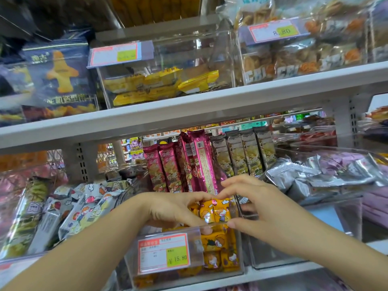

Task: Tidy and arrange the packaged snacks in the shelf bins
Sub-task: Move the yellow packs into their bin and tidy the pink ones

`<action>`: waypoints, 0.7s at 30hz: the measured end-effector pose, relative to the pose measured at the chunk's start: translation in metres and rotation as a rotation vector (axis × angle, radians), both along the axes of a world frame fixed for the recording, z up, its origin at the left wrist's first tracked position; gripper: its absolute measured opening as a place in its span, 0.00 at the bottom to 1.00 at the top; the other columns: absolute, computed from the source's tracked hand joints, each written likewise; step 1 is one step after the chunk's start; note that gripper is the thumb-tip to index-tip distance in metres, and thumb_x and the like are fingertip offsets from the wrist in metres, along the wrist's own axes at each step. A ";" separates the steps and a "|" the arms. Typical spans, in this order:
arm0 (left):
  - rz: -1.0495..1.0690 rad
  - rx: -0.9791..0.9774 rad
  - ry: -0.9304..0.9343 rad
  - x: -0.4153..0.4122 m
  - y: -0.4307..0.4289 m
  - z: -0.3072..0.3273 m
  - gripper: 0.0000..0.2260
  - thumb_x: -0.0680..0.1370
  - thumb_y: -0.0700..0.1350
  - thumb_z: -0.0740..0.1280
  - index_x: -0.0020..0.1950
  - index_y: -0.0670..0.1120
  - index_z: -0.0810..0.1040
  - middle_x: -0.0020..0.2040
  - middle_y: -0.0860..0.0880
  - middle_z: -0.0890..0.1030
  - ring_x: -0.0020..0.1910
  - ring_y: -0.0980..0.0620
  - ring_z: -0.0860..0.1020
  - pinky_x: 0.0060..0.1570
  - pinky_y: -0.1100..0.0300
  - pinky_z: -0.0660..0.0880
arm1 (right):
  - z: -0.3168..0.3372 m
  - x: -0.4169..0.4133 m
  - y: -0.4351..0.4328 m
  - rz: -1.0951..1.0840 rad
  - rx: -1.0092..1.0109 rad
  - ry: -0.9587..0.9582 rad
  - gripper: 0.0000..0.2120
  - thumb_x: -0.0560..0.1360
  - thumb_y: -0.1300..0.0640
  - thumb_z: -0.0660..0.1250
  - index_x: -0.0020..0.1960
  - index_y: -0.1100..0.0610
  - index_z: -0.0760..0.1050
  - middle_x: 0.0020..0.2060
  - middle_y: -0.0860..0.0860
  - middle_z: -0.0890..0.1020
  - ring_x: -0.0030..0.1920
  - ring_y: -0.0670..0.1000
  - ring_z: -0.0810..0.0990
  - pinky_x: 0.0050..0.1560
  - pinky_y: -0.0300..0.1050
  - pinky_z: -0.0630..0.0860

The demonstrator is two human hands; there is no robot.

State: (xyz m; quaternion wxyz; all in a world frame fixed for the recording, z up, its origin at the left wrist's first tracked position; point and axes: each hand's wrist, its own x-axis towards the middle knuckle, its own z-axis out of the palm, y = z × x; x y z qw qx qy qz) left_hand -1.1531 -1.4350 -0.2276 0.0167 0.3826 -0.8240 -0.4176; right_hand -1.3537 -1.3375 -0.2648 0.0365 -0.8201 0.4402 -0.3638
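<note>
A clear plastic bin [235,267] on the lower shelf holds several small orange snack packets [216,211] printed with a cartoon child. My left hand [174,208] and my right hand [258,206] meet over the bin's open top. Fingers and thumbs of both curl round a cluster of the orange packets, fingertips nearly touching above it. A price tag [165,255] reading 15.80 hangs on the bin's front. Behind the bin, tall magenta snack packs [189,162] stand upright.
Grey-and-yellow tall packs [245,152] stand right of the magenta ones. A bin of silver and purple packets [327,173] sits at right, white cartoon packets [88,208] at left. The upper shelf [189,110] carries bins of yellow packets [159,85] and bagged snacks [294,61].
</note>
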 end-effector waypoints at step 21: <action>-0.107 0.109 -0.108 0.018 0.007 0.015 0.30 0.72 0.42 0.71 0.72 0.53 0.64 0.67 0.44 0.75 0.65 0.42 0.74 0.66 0.35 0.65 | 0.013 0.023 0.005 -0.149 0.073 0.468 0.34 0.75 0.44 0.66 0.74 0.42 0.53 0.69 0.40 0.63 0.67 0.45 0.66 0.66 0.46 0.68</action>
